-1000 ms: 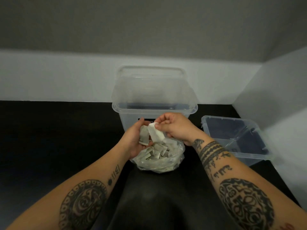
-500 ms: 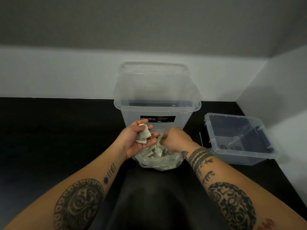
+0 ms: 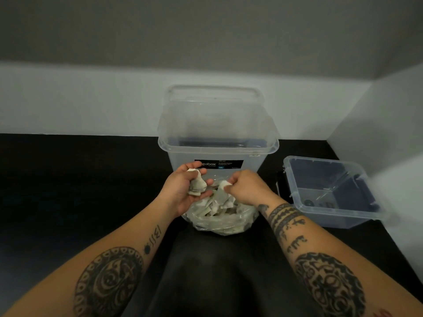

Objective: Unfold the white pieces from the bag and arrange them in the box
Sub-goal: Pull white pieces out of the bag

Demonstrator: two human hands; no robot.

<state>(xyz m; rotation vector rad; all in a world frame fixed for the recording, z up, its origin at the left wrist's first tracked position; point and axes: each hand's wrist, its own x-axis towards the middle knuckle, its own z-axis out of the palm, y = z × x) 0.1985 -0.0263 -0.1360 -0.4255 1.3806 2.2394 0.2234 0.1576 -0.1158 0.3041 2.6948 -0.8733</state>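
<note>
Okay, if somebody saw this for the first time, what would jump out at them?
Two tattooed forearms meet at the centre, where the left hand holds folded white pieces and the right hand pinches a single piece over the clear bag. Right behind stands a tall clear box, and a smaller clear tub sits to its right on the black table.

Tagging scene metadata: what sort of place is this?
Likely a staged recording booth, not a home: plain white walls close around a black tabletop bearing a tall clear box and a low clear box.
</note>
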